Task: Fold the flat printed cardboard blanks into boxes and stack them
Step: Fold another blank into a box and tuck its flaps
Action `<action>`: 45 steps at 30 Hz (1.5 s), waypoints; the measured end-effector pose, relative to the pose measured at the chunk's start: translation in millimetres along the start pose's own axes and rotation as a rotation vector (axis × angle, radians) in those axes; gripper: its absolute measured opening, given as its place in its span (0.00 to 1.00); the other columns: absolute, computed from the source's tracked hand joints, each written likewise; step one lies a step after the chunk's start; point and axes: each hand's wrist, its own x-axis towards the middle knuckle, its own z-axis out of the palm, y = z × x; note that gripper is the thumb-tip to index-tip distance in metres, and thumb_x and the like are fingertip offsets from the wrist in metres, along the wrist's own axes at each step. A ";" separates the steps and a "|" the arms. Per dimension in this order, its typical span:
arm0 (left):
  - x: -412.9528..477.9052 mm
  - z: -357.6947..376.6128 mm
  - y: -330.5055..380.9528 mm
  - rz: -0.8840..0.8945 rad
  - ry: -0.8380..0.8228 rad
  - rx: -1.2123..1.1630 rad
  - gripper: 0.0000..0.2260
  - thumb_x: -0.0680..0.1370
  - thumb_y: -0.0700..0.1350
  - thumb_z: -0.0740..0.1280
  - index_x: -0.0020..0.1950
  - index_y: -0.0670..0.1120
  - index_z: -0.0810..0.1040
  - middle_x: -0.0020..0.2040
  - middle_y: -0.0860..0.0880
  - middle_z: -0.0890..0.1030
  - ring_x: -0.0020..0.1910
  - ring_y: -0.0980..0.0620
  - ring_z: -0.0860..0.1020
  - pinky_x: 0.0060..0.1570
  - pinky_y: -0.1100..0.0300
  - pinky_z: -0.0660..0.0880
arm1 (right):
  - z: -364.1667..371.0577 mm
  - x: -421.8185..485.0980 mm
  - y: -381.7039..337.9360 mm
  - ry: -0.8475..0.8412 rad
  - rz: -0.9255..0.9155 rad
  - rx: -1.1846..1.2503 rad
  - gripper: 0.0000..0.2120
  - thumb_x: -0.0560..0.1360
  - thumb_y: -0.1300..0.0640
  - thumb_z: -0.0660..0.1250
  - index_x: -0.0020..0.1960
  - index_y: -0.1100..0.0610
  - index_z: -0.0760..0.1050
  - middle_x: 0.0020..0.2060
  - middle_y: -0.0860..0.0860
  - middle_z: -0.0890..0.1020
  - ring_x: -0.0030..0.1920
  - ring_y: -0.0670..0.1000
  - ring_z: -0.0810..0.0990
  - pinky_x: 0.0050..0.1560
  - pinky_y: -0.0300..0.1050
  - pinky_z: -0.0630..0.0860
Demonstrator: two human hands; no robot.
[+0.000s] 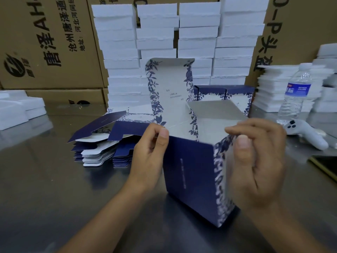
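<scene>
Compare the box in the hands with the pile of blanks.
The box stands upright and erected; the blanks lie flat. The box is single, lid flap raised; the blanks form a stack. The left hand and right hand hold the box; nothing touches the blanks. Both are navy card with floral print.

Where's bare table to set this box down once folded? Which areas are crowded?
Widest bare patch: near-left table, bordered by the flat blanks, left foam pile and left hand. A narrow strip lies between the right hand and the phone. Crowded: behind the box (finished boxes, foam stacks) and far right (water bottle, controller).
</scene>
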 end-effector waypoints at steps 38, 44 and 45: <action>7.5 -3.5 6.9 -0.272 0.010 -0.342 0.18 0.79 0.38 0.56 0.54 0.57 0.79 0.39 0.64 0.83 0.38 0.62 0.81 0.37 0.66 0.77 | -13.4 33.6 7.2 -0.671 0.978 0.411 0.21 0.70 0.62 0.66 0.22 0.55 0.63 0.22 0.51 0.63 0.20 0.44 0.62 0.21 0.31 0.61; 6.9 -2.0 7.5 -0.269 -0.045 -0.287 0.18 0.79 0.36 0.54 0.55 0.56 0.78 0.42 0.66 0.82 0.39 0.64 0.81 0.34 0.69 0.76 | -18.3 32.5 12.8 -0.673 1.124 0.511 0.08 0.66 0.59 0.66 0.28 0.56 0.78 0.29 0.59 0.76 0.30 0.54 0.74 0.32 0.39 0.71; 6.4 -1.8 7.4 -0.270 -0.047 -0.285 0.18 0.79 0.36 0.54 0.55 0.56 0.78 0.42 0.66 0.82 0.39 0.64 0.81 0.35 0.69 0.76 | -19.1 32.7 13.4 -0.684 1.096 0.490 0.07 0.66 0.59 0.66 0.31 0.61 0.78 0.30 0.60 0.75 0.29 0.54 0.74 0.29 0.38 0.71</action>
